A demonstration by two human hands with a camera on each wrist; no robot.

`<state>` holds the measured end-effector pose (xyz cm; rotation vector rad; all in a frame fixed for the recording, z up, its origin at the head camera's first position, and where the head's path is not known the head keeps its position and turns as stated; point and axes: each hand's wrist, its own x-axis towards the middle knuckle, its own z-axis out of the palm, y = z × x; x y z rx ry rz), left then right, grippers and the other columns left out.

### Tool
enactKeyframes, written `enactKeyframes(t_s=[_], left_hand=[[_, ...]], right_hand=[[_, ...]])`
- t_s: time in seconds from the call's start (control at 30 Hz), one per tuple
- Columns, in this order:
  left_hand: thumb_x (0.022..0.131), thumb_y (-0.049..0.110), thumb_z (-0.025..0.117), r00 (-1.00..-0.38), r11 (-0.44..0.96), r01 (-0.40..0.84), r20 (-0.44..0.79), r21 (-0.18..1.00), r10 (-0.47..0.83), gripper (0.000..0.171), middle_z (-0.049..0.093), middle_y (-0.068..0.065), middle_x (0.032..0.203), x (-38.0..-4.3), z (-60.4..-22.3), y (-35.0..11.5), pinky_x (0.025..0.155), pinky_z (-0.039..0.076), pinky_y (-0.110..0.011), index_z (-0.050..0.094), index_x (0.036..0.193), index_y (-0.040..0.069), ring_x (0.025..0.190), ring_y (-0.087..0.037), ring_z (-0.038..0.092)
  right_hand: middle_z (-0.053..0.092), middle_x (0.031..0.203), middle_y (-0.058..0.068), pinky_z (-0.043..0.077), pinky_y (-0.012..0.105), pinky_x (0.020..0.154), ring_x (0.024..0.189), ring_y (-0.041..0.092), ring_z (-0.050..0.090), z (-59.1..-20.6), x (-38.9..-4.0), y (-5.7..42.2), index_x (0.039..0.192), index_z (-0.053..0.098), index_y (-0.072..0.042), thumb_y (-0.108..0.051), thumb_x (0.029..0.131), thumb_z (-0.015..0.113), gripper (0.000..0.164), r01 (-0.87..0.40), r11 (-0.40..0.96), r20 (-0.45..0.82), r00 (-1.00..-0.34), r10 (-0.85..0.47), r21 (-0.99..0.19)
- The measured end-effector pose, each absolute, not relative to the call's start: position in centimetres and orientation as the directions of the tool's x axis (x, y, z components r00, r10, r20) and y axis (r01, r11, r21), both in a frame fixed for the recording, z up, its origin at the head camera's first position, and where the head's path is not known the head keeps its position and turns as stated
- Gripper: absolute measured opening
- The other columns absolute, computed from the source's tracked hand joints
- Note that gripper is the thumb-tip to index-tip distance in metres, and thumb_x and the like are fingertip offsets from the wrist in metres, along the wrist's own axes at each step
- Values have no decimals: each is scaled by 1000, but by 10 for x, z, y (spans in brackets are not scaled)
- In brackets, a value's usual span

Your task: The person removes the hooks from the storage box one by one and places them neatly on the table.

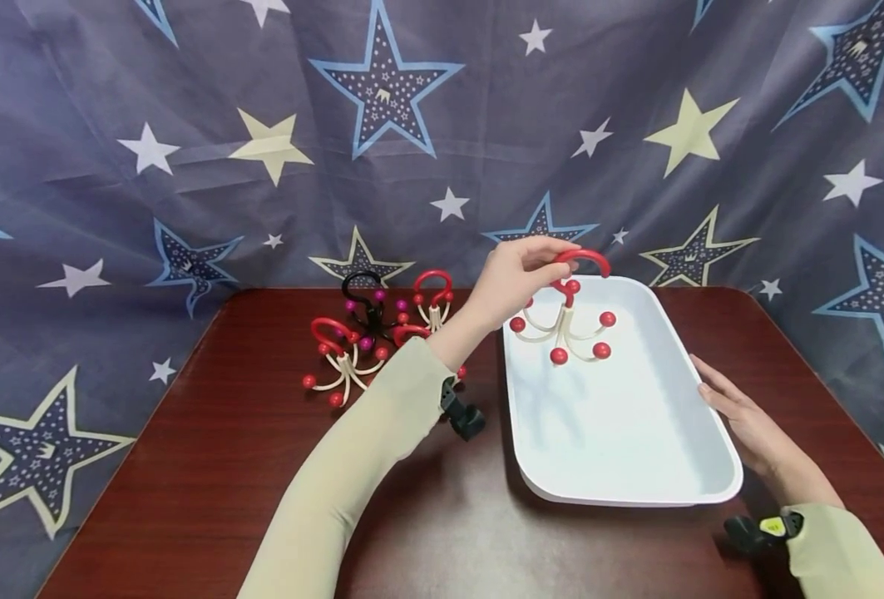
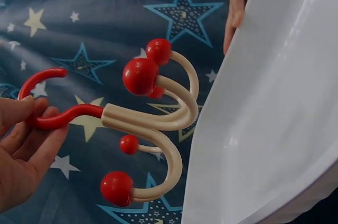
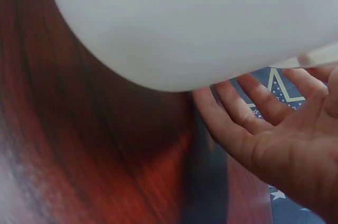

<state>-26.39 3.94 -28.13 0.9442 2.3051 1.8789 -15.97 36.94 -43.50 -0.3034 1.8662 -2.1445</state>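
Note:
My left hand (image 1: 515,279) pinches the red hook of a multi-arm hanger (image 1: 565,320), holding it over the far left part of a white tray (image 1: 639,416). Below the hook, cream arms of the hanger (image 2: 150,115) curve outward and end in red balls. In the left wrist view, my thumb and fingers grip the hook's bend, its tip sticking out free. My right hand (image 1: 748,428) touches the tray's right side from outside. As the right wrist view shows, the fingers (image 3: 222,118) are extended and loosely spread against the tray's outer wall.
Left of the tray, several similar hangers stand on the dark red-brown table (image 1: 247,466): a cream-and-red hanger (image 1: 346,366), a black hanger (image 1: 372,312) with purple balls, and another cream-and-red hanger (image 1: 434,312). My left forearm partly covers this group. A star-patterned cloth (image 1: 209,100) hangs behind the table.

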Motion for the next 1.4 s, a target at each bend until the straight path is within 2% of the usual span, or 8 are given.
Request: enactKeyframes(t_s=[0.17, 0.37, 0.43, 0.6, 0.87, 0.97, 1.17, 1.4], left_hand=[[83, 13, 65, -823, 74, 428, 355, 901, 443, 28, 70, -4, 96, -253, -278, 27, 75, 50, -21, 65, 111, 11, 87, -6, 64], [82, 17, 68, -832, 132, 465, 381, 875, 403, 27, 70, 0, 94, -239, -280, 9, 69, 49, -23, 67, 109, 17, 84, -5, 64], [82, 18, 67, -831, 139, 474, 390, 869, 396, 26, 70, -1, 94, -235, -281, 1, 65, 50, -27, 67, 108, 16, 83, -6, 64], [84, 14, 65, -838, 114, 467, 398, 877, 374, 24, 70, -5, 93, -223, -281, -23, 64, 52, -36, 67, 107, 12, 80, -10, 65], [84, 9, 64, -848, 50, 441, 398, 896, 351, 24, 69, -11, 92, -205, -287, -67, 75, 53, -30, 66, 108, 4, 85, -18, 67], [83, 10, 65, -857, 82, 434, 384, 897, 343, 24, 70, -11, 92, -197, -289, -83, 73, 52, -26, 66, 107, 6, 86, -17, 67], [83, 10, 65, -869, 142, 427, 363, 893, 336, 23, 69, -12, 94, -186, -294, -112, 73, 53, -30, 66, 106, 5, 84, -13, 66], [83, 11, 65, -886, 222, 429, 359, 876, 295, 24, 70, -8, 90, -175, -307, -140, 63, 52, -27, 66, 107, 5, 77, -10, 66]], right_hand=[[52, 117, -28, 50, 21, 76, 99, -3, 57, -433, -159, 369, 147, 5, -24, -19, 99, 30, 54, 91, -74, -63, -945, -321, -993], [49, 117, -31, 50, 21, 76, 100, -5, 56, -435, -157, 370, 147, 2, -24, -21, 99, 30, 55, 87, -35, -72, -943, -324, -996], [49, 117, -30, 50, 22, 76, 100, -5, 56, -436, -157, 370, 147, 3, -24, -21, 100, 30, 55, 82, -35, -66, -944, -324, -996], [51, 116, -29, 51, 22, 75, 99, -3, 57, -437, -157, 369, 147, 4, -25, -20, 99, 31, 55, 89, -43, -71, -946, -316, -995], [52, 116, -28, 51, 24, 74, 98, -2, 58, -435, -158, 368, 147, 5, -25, -21, 99, 32, 55, 82, -25, -71, -949, -306, -996], [53, 116, -27, 51, 24, 74, 97, -2, 58, -435, -159, 368, 147, 6, -26, -20, 99, 32, 55, 89, -37, -73, -949, -306, -995], [53, 117, -27, 51, 22, 74, 98, -2, 58, -433, -159, 367, 147, 6, -23, -19, 99, 32, 55, 74, -64, -51, -950, -309, -995], [52, 117, -27, 51, 22, 74, 99, -3, 58, -433, -158, 367, 147, 5, -22, -19, 99, 32, 55, 72, -52, -52, -951, -305, -996]])
